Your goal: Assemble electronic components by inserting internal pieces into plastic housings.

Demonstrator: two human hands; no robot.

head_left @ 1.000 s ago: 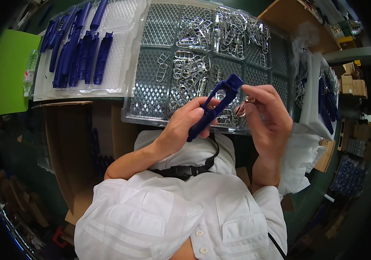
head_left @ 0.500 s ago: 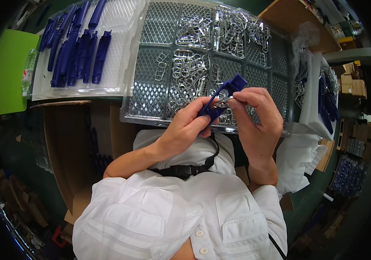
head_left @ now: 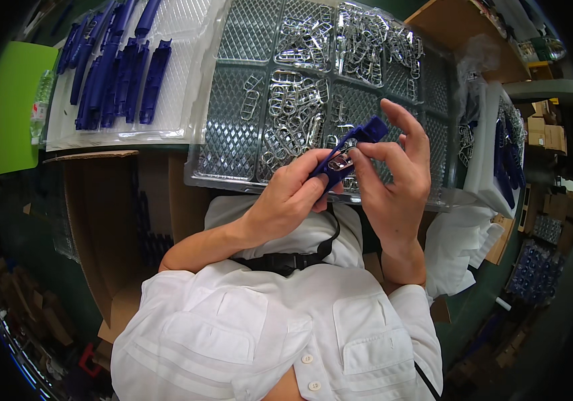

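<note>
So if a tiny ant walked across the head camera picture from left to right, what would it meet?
Green panel, plastic bottle at its right edge, dark blue parts lying on a white tray, left hand, right hand, white foam-like box.

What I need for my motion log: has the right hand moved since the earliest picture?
Yes: judged against the clear compartment tray, the right hand has moved left, in to the slotted blue plastic part.
</note>
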